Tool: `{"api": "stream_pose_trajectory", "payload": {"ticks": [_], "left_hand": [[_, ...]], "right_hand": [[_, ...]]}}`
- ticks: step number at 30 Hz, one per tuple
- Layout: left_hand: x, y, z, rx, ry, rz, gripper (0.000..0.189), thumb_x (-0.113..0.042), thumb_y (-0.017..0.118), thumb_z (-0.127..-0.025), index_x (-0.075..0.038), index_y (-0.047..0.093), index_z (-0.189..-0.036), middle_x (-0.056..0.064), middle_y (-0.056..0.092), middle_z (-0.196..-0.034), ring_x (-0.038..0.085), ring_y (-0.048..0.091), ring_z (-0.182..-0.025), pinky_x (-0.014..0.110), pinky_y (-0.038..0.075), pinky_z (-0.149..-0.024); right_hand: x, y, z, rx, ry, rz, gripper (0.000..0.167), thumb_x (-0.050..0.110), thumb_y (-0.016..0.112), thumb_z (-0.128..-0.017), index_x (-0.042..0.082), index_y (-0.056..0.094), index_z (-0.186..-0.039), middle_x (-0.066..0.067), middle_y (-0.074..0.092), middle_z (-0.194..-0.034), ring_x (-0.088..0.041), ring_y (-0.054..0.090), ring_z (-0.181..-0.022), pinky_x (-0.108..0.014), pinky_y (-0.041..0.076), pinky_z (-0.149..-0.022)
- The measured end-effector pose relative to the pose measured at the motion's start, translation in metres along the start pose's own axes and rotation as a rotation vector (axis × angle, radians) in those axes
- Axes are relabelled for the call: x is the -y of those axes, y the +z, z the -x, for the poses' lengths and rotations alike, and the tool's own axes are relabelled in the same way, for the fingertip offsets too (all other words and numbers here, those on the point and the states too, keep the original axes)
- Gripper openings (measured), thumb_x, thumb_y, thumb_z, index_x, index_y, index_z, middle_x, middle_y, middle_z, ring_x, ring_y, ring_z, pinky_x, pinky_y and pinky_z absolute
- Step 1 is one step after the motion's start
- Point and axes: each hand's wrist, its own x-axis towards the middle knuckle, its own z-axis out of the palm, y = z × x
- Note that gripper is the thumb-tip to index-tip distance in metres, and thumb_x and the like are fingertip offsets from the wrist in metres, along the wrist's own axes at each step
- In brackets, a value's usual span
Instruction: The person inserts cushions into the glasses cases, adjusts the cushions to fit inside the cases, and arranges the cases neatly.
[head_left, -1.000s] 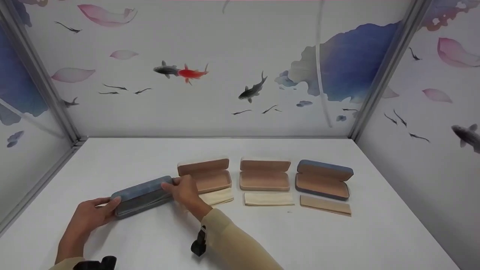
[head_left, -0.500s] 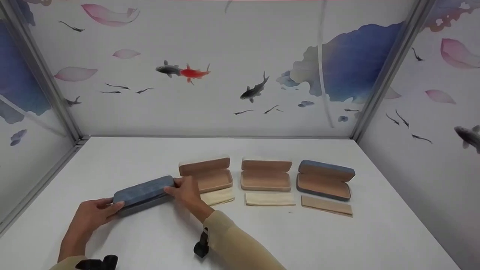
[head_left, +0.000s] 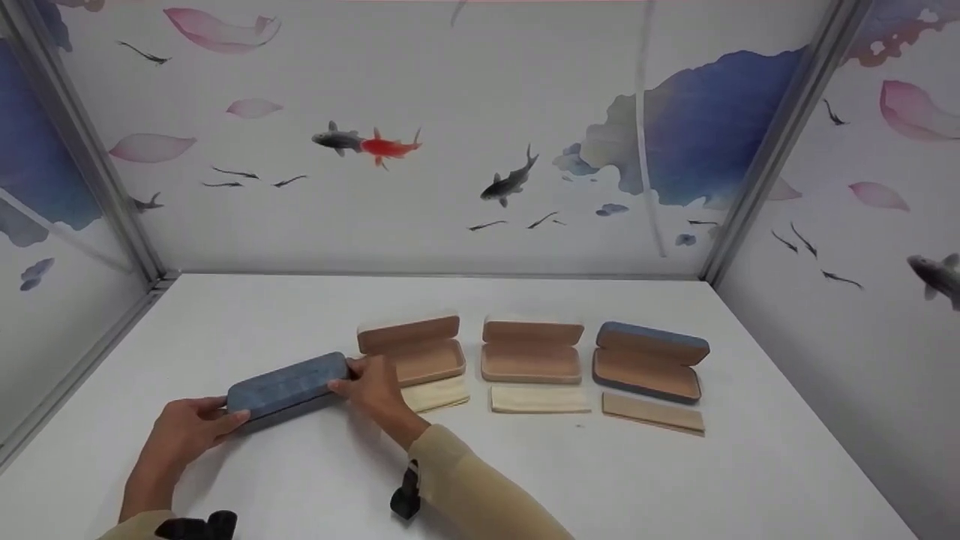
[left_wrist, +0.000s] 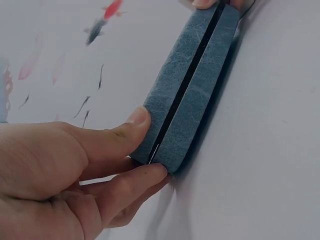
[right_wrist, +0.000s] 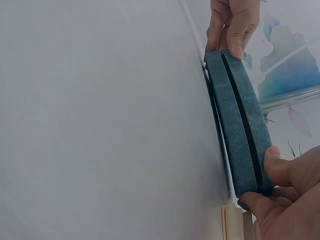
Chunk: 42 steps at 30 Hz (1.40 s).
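Between both hands is a blue glasses case (head_left: 289,386) with a leathery, veined surface, its lid down almost fully. A narrow dark gap runs along its front seam in both wrist views. My left hand (head_left: 184,433) grips the left end, thumb on the lid and fingers at the lower half, as the left wrist view shows. At the other end my right hand (head_left: 379,390) pinches the case (right_wrist: 240,125) the same way, thumb (right_wrist: 275,165) on the lid side. The inside of the case is hidden.
Three opened glasses cases stand in a row: a pale one (head_left: 427,362) just behind my right hand, another pale one (head_left: 531,362) and a blue one (head_left: 646,373). Before them lie folded cloths, cream (head_left: 435,394), cream (head_left: 540,399) and tan (head_left: 652,412). Printed walls (head_left: 420,225) enclose the white table.
The lid of the held blue case has swung down from partly raised, covering the dark interior seen a second ago. Both hands have kept their grip at its ends.
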Motion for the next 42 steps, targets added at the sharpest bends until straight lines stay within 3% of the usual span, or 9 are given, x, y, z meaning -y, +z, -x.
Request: {"api": "stream_pose_trajectory", "payload": {"ticks": [4,9,13,16,21,25,28,37,42], "left_hand": [[-0.002,0.004,0.000,0.001,0.001,-0.023,0.078,-0.034,0.073,-0.091,0.021,0.042,-0.138,0.037,0.059,-0.129,0.052,0.053,-0.125,0.056,0.049,-0.099],[-0.005,0.002,0.002,0.005,-0.013,-0.041,0.076,-0.030,0.074,-0.091,0.022,0.042,-0.137,0.039,0.057,-0.130,0.055,0.050,-0.125,0.060,0.046,-0.101],[-0.009,-0.001,0.000,0.023,-0.034,-0.010,0.080,-0.034,0.074,-0.091,0.020,0.040,-0.140,0.039,0.054,-0.133,0.052,0.052,-0.124,0.058,0.046,-0.102],[-0.011,-0.004,-0.001,0.046,-0.064,0.079,0.082,-0.035,0.072,-0.093,0.020,0.036,-0.143,0.039,0.050,-0.138,0.047,0.058,-0.124,0.049,0.053,-0.098],[-0.016,-0.009,0.003,0.009,-0.136,0.213,0.076,-0.036,0.061,-0.100,0.017,0.033,-0.146,0.039,0.044,-0.143,0.045,0.059,-0.124,0.036,0.060,-0.086],[-0.024,-0.012,0.009,-0.053,-0.150,0.266,0.071,-0.039,0.052,-0.103,0.014,0.035,-0.147,0.036,0.041,-0.147,0.044,0.055,-0.129,0.033,0.060,-0.084],[-0.032,-0.012,0.013,-0.082,-0.126,0.295,0.070,-0.041,0.047,-0.105,0.013,0.035,-0.148,0.034,0.041,-0.149,0.043,0.057,-0.129,0.030,0.060,-0.083],[-0.066,0.000,0.030,-0.115,-0.028,0.344,0.065,-0.042,0.045,-0.106,0.007,0.038,-0.149,0.030,0.051,-0.145,0.022,0.073,-0.107,0.023,0.060,-0.079],[-0.087,0.011,0.038,-0.143,0.039,0.342,0.061,-0.040,0.047,-0.105,0.005,0.042,-0.147,0.028,0.057,-0.139,0.021,0.074,-0.105,0.023,0.060,-0.077]], "right_hand": [[-0.001,0.002,0.002,-0.005,0.031,-0.021,0.034,0.008,0.081,-0.083,0.004,0.074,-0.116,-0.004,0.075,-0.116,-0.002,0.059,-0.095,-0.018,0.050,-0.075],[0.000,0.004,0.002,0.011,0.000,-0.016,0.024,0.008,0.080,-0.084,0.004,0.077,-0.107,0.001,0.076,-0.100,-0.001,0.053,-0.081,-0.017,0.046,-0.068],[0.006,0.003,0.003,0.012,-0.034,0.087,0.038,0.008,0.080,-0.085,0.001,0.071,-0.121,-0.005,0.074,-0.117,-0.006,0.066,-0.105,-0.018,0.053,-0.082],[0.011,0.001,0.004,0.019,-0.031,0.142,0.051,0.008,0.079,-0.085,0.001,0.063,-0.133,-0.011,0.068,-0.131,-0.015,0.065,-0.120,-0.023,0.056,-0.089],[0.017,-0.009,0.005,0.056,-0.029,0.115,0.044,0.007,0.076,-0.088,0.004,0.066,-0.130,-0.009,0.068,-0.132,-0.009,0.069,-0.097,-0.018,0.052,-0.068],[0.023,-0.020,0.006,0.085,-0.034,0.082,0.036,0.014,0.072,-0.092,0.009,0.069,-0.128,-0.005,0.068,-0.133,-0.009,0.069,-0.093,-0.020,0.052,-0.068],[0.028,-0.030,0.006,0.083,-0.036,0.074,0.030,0.018,0.070,-0.094,0.011,0.072,-0.123,-0.003,0.070,-0.129,-0.013,0.070,-0.106,-0.022,0.056,-0.075],[0.035,-0.068,0.011,0.099,-0.073,0.059,0.022,0.020,0.069,-0.095,0.008,0.075,-0.112,-0.004,0.075,-0.113,-0.012,0.068,-0.098,-0.025,0.056,-0.078],[0.035,-0.089,0.018,0.126,-0.116,0.067,0.024,0.023,0.068,-0.096,0.009,0.075,-0.114,-0.003,0.074,-0.112,-0.013,0.067,-0.100,-0.025,0.055,-0.080]]}}
